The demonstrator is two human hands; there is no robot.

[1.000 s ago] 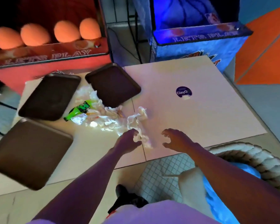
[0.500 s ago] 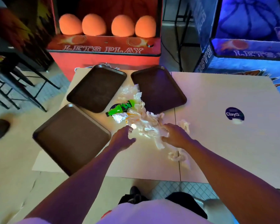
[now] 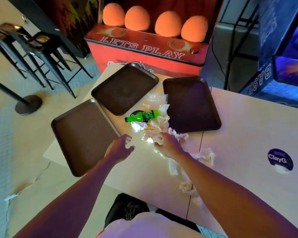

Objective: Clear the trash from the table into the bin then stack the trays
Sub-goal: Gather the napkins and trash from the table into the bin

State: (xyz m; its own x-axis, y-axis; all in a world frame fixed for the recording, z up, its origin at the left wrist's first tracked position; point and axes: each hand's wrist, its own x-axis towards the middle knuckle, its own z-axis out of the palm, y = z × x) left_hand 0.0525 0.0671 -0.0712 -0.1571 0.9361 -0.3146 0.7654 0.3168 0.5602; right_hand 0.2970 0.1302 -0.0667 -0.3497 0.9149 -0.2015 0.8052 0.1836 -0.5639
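Three brown trays lie flat on the pale table (image 3: 248,134): a near-left tray (image 3: 86,136), a far-middle tray (image 3: 124,88) and a right tray (image 3: 191,103). Between them sits a heap of crumpled white paper (image 3: 159,124) with a green plastic bottle (image 3: 141,116) lying on its side. More crumpled paper (image 3: 205,154) trails toward the table's near edge. My right hand (image 3: 169,145) is closed on the near end of the paper heap. My left hand (image 3: 120,148) hovers just left of the heap, fingers apart, holding nothing. No bin is in view.
A red arcade cabinet (image 3: 144,48) with orange balls stands against the table's far edge, a blue one (image 3: 282,74) at the far right. Black stools (image 3: 41,54) and a post base (image 3: 27,104) are on the floor to the left. A round sticker (image 3: 279,160) marks the table's right side.
The view has swung right and closer. My right hand has pushed further into the paper heap and closed on it. My left hand has opened its fingers beside the heap.
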